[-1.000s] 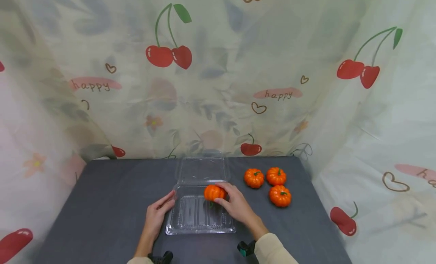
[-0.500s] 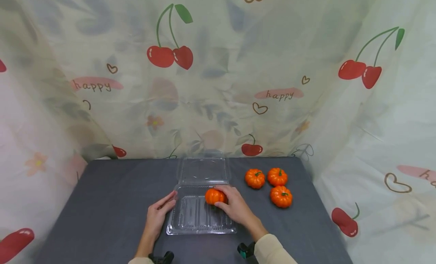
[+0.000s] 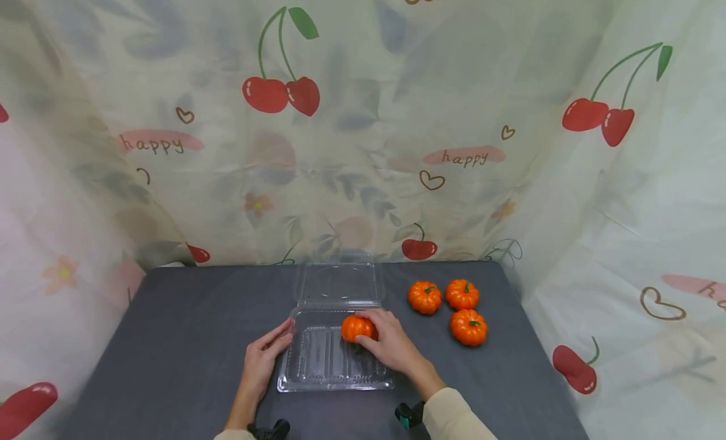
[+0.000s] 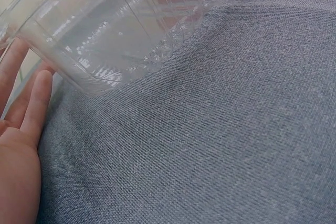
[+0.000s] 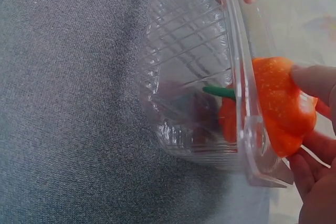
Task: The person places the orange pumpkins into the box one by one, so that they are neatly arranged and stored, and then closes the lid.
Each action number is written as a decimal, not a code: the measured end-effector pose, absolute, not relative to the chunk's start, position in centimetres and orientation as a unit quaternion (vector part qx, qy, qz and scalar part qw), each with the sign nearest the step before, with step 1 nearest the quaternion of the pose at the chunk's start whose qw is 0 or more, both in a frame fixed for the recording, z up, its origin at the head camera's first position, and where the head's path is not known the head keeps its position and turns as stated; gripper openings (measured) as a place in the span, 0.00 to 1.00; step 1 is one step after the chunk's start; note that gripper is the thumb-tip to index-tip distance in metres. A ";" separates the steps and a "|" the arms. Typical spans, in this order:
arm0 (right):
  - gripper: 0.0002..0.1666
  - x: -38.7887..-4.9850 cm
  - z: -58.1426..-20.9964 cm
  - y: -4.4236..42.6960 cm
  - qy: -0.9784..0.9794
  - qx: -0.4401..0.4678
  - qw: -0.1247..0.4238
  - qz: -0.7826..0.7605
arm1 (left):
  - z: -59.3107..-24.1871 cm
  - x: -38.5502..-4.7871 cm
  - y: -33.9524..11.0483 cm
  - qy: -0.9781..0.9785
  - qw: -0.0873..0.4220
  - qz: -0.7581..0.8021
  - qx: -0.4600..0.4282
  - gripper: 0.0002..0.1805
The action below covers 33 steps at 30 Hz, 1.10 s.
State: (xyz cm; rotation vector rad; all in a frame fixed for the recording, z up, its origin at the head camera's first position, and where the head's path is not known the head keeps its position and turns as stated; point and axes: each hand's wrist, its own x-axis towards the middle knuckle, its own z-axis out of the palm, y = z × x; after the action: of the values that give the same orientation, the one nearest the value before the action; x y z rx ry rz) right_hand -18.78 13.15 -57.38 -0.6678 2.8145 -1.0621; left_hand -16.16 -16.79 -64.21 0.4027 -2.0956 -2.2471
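A clear plastic container lies on the dark table with its lid folded back behind it. My right hand grips an orange pumpkin at the container's right side. In the right wrist view, thumb and fingers pinch the pumpkin; its green stem points down into the container, partly below the rim. The fingers of my left hand touch the container's left edge, fairly straight; in the left wrist view this hand rests against the container wall.
Three more orange pumpkins sit close together on the table, right of the lid. A patterned curtain hangs behind the table and along both sides.
Over the last second, the right hand and its pumpkin have lowered slightly towards the container. The left hand keeps its place at the left edge, and the other pumpkins stay put.
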 end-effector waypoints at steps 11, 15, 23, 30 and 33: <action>0.26 -18.8 -57.0 13.4 0.911 -0.233 0.014 -0.340 | -63.8 -16.0 -16.9 -0.685 0.017 -0.719 0.120 0.26; 0.24 -18.7 -56.7 13.4 0.917 -0.240 0.003 -0.319 | -63.7 -15.9 -16.9 -0.683 0.014 -0.720 0.121 0.27; 0.20 -18.6 -56.3 13.7 0.920 -0.258 0.013 -0.296 | -63.8 -16.0 -16.9 -0.680 0.014 -0.723 0.126 0.27; 0.23 -18.9 -57.1 14.3 0.911 -0.263 0.003 -0.319 | -63.9 -16.0 -16.9 -0.677 0.011 -0.725 0.129 0.27; 0.24 -18.9 -57.2 14.4 0.910 -0.264 0.010 -0.318 | -64.0 -16.1 -16.9 -0.677 0.012 -0.725 0.128 0.27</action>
State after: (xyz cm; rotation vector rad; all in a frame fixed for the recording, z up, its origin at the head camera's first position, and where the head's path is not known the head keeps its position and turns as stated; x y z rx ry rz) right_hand -18.95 14.36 -57.15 -0.8247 2.8422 -0.9930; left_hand -16.08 -16.88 -63.97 0.4006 -2.1096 -2.2597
